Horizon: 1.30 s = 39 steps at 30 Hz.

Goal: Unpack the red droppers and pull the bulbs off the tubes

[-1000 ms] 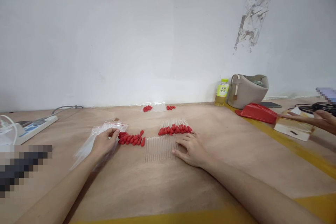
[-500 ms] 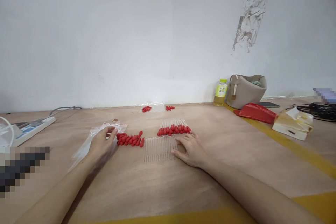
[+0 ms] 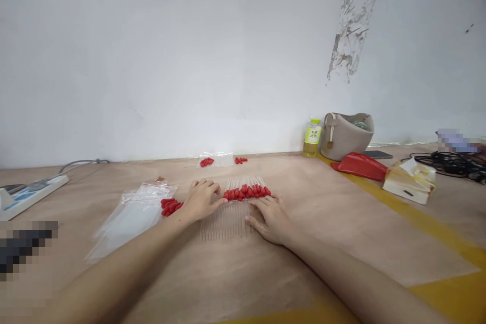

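Note:
My left hand (image 3: 203, 199) is above the left end of the clear tubes, fingers bent and apart, thumb toward the red bulbs. My right hand (image 3: 271, 216) rests at the right end, with thumb and forefinger apart against the outer tubes. Between them a row of thin clear tubes (image 3: 225, 223) lies side by side. Behind it is a group of droppers with red rubber bulbs (image 3: 246, 192), their clear stems pointing to the wall. Loose red bulbs (image 3: 170, 206) lie left of my left hand, whose wrist and forearm hide part of the pile.
Clear zip bags (image 3: 131, 217) lie at left beside a power strip (image 3: 34, 195). By the wall are small red bulb groups (image 3: 207, 162). At right stand a tea bottle (image 3: 312, 139) and a grey bag (image 3: 345, 136), near a red pouch (image 3: 360, 166), a torn packet (image 3: 410, 182) and black cables (image 3: 442, 162).
My left hand has moved right, from the loose red bulbs to the left end of the clear tubes. My right hand stays at their right end. The view has shifted slightly.

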### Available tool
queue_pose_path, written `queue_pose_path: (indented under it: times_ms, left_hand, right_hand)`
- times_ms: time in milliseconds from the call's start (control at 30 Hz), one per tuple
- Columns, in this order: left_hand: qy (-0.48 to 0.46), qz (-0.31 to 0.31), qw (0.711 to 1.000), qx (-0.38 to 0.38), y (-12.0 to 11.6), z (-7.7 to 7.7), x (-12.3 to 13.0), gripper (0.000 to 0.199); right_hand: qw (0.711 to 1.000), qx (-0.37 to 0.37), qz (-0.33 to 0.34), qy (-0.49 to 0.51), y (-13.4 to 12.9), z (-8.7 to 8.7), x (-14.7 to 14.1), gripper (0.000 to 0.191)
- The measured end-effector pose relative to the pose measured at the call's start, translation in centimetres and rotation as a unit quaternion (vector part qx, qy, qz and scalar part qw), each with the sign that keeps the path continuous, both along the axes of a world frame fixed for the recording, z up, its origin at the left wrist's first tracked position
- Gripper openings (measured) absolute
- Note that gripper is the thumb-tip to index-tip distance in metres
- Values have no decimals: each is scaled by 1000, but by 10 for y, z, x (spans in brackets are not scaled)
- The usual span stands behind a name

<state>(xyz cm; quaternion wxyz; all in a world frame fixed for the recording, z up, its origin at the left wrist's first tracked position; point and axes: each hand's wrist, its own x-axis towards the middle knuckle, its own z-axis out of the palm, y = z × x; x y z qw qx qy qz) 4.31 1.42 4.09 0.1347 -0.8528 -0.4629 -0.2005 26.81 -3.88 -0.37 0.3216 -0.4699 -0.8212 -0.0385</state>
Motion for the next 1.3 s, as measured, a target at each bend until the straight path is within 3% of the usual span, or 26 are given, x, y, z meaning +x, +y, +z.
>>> queue_pose_path:
  times_ms: [133, 267, 433, 700, 833, 967, 1167, 1300]
  left_hand:
    - [13, 5, 1000, -27, 17, -5, 10, 34]
    - [14, 1, 1000, -27, 17, -6, 11, 30]
    - [-61, 33, 998, 12, -3, -9, -6, 24]
    - [-104, -55, 992, 54, -49, -25, -31, 14]
    - [-112, -89, 987, 75, -54, -33, -26, 13]
    - [-111, -119, 983, 84, -52, -38, -23, 11]
    - [-124, -131, 982, 63, -54, -39, -20, 12]
    - [-114, -142, 982, 53, -59, -35, -14, 22]
  right_hand:
    - [1000, 5, -1, 3, 1, -1, -1, 25]
    - [1000, 13, -5, 5, 2, -2, -1, 23]
    - [1000, 15, -10, 20, 4, -4, 0, 23]
    - [995, 73, 46, 59, 4, -2, 1, 54]
    - [990, 95, 98, 16, 0, 0, -3, 40]
    - [988, 111, 108, -7, -3, 0, -10, 25]
    - [984, 131, 117, -30, -4, -4, -18, 21]
    - [984, 130, 114, -30, -5, -5, -21, 22]
